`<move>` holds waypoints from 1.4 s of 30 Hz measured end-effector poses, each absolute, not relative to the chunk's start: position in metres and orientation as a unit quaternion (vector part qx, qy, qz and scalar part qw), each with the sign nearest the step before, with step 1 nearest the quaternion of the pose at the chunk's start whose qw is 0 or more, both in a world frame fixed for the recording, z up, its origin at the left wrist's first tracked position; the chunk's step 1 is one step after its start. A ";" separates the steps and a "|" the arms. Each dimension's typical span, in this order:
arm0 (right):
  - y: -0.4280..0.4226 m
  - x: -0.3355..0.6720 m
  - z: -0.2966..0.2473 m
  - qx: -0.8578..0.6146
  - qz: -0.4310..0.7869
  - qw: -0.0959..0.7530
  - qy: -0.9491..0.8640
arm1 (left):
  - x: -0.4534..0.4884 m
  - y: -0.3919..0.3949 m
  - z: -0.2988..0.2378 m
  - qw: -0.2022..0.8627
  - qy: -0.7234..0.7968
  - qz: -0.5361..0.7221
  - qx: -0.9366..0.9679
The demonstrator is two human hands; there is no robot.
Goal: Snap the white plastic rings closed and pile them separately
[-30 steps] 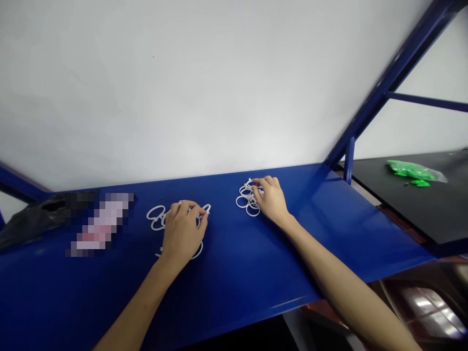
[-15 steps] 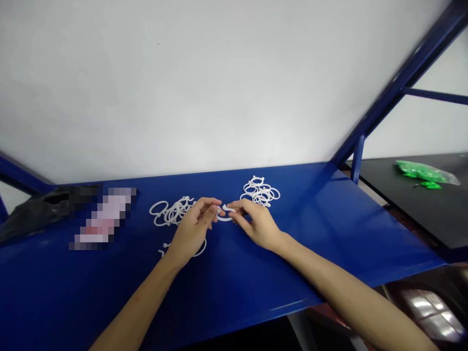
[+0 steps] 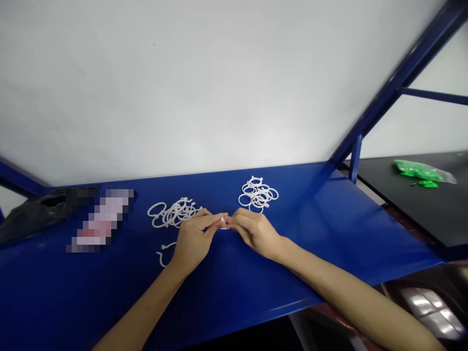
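Over the middle of the blue table (image 3: 248,278), my left hand (image 3: 193,239) and my right hand (image 3: 259,231) meet, fingertips pinched together. Both grip one white plastic curtain ring (image 3: 224,221), whose ends lie between the fingers. Most of it is hidden by the hands, so I cannot tell whether its ends are joined. Beyond my left hand lies a tangled pile of white rings (image 3: 177,212), some with open ends. Another open ring (image 3: 161,260) is partly covered by my left wrist. Past my right hand, a second pile of rings (image 3: 259,196) looks mostly closed.
A blurred-out pale rectangular item (image 3: 106,214) rests at the left beside a black plastic bag (image 3: 36,209). A white wall (image 3: 219,87) rises behind the table, with a blue frame post (image 3: 387,92) on the right. A green-filled clear bag (image 3: 420,170) sits on a black table (image 3: 417,209).
My hands have come closer together, pressing the ring's two ends between the fingertips. Earlier the ends were apart and more of the ring showed. Both piles look unchanged.
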State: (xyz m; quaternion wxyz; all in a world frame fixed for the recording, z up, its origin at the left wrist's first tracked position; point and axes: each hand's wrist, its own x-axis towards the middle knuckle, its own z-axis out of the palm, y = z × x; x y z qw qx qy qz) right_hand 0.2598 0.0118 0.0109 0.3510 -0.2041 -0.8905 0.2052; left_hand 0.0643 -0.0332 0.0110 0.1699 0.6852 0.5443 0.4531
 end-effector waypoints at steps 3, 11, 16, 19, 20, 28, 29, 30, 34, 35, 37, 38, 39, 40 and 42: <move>0.016 0.258 0.011 -0.215 0.175 0.342 -0.898 | 0.068 -0.031 0.012 0.122 0.531 0.429 0.721; 0.066 0.276 0.014 -0.484 0.045 0.359 -0.797 | 0.051 -0.026 0.013 -0.106 0.670 0.152 0.719; 0.085 0.296 0.012 -0.550 -0.038 0.308 -0.776 | 0.042 -0.024 0.009 -0.062 0.683 0.122 0.718; 0.080 0.296 0.017 -0.534 -0.049 0.330 -0.777 | 0.043 -0.022 0.012 -0.033 0.674 0.201 0.710; 0.077 0.295 0.019 -0.521 -0.047 0.342 -0.781 | 0.044 -0.022 0.014 -0.022 0.667 0.241 0.704; 0.028 0.260 0.022 -0.303 0.247 0.354 -0.850 | 0.057 -0.027 0.028 0.337 0.568 0.466 0.588; 0.023 0.255 0.021 -0.300 0.282 0.359 -0.838 | 0.059 -0.027 0.028 0.374 0.549 0.480 0.573; 0.020 0.251 0.020 -0.306 0.307 0.369 -0.822 | 0.060 -0.027 0.027 0.399 0.534 0.491 0.560; 0.013 0.244 0.018 -0.324 0.386 0.410 -0.760 | 0.066 -0.027 0.020 0.430 0.518 0.515 0.530; 0.013 0.244 0.017 -0.320 0.401 0.410 -0.754 | 0.068 -0.027 0.018 0.433 0.521 0.513 0.527; 0.012 0.243 0.016 -0.313 0.401 0.408 -0.758 | 0.070 -0.028 0.016 0.444 0.527 0.506 0.518; 0.012 0.243 0.015 -0.311 0.386 0.409 -0.766 | 0.070 -0.028 0.016 0.451 0.529 0.503 0.513; 0.012 0.244 0.013 -0.309 0.366 0.413 -0.774 | 0.071 -0.029 0.016 0.456 0.531 0.500 0.510; 0.012 0.244 0.012 -0.307 0.346 0.418 -0.782 | 0.071 -0.029 0.017 0.456 0.534 0.497 0.509; 0.012 0.245 0.009 -0.298 0.307 0.423 -0.798 | 0.071 -0.031 0.018 0.434 0.552 0.482 0.524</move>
